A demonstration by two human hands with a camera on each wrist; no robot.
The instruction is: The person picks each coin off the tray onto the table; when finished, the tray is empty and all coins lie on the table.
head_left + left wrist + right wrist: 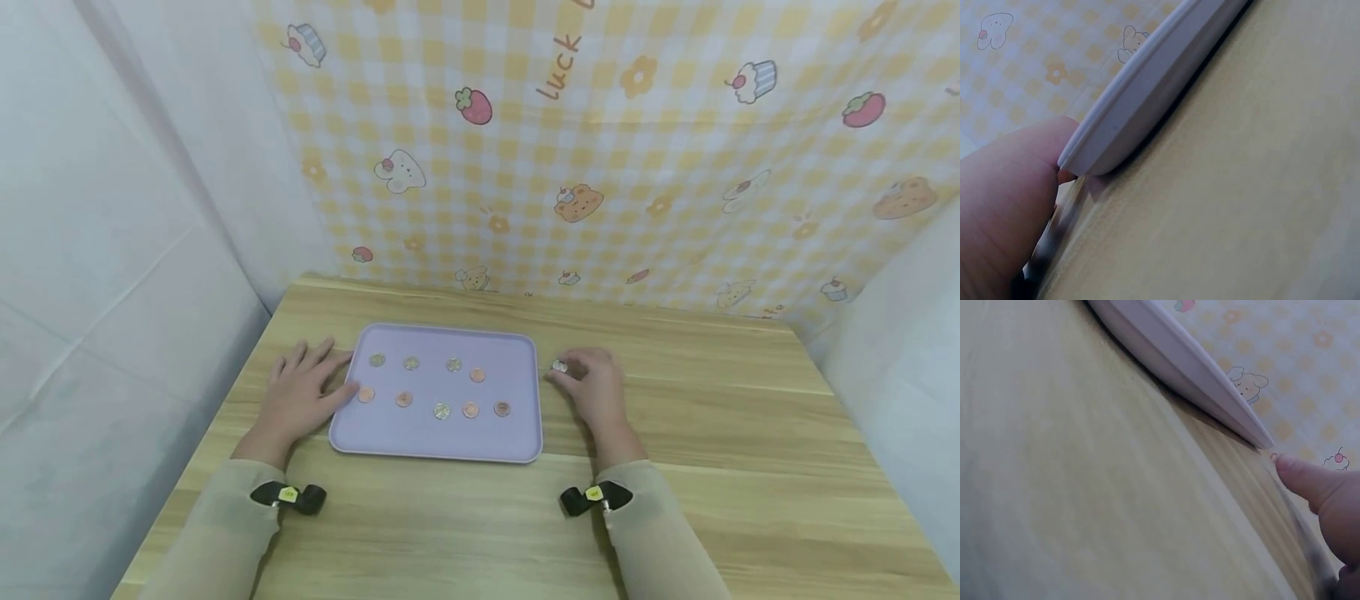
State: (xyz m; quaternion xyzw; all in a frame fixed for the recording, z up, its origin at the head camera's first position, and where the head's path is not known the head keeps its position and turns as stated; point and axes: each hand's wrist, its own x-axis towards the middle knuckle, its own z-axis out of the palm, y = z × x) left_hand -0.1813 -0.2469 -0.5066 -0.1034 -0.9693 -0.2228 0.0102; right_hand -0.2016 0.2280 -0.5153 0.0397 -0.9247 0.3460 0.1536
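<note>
A lilac tray (420, 437) lies flat on the wooden table with several coins spread in it. Some are silvery or gold-toned, like the coin (442, 411) near the front; others are copper-coloured, like the coin (502, 408) near the right rim. At the tray's left side rests my left hand (300, 396), fingers spread on the table and thumb over the rim. The left wrist view shows that thumb (1029, 169) against the tray's edge. Just right of the tray, my right hand (596, 387) pinches a silvery coin (559, 366) between thumb and fingertips.
The wooden table (720, 442) extends to the right of the tray and in front of it. Behind it hangs a yellow checked cloth (525, 150) with cartoon prints. White sheets (97, 250) close off both sides. A black wrist camera (303, 498) sits on each sleeve.
</note>
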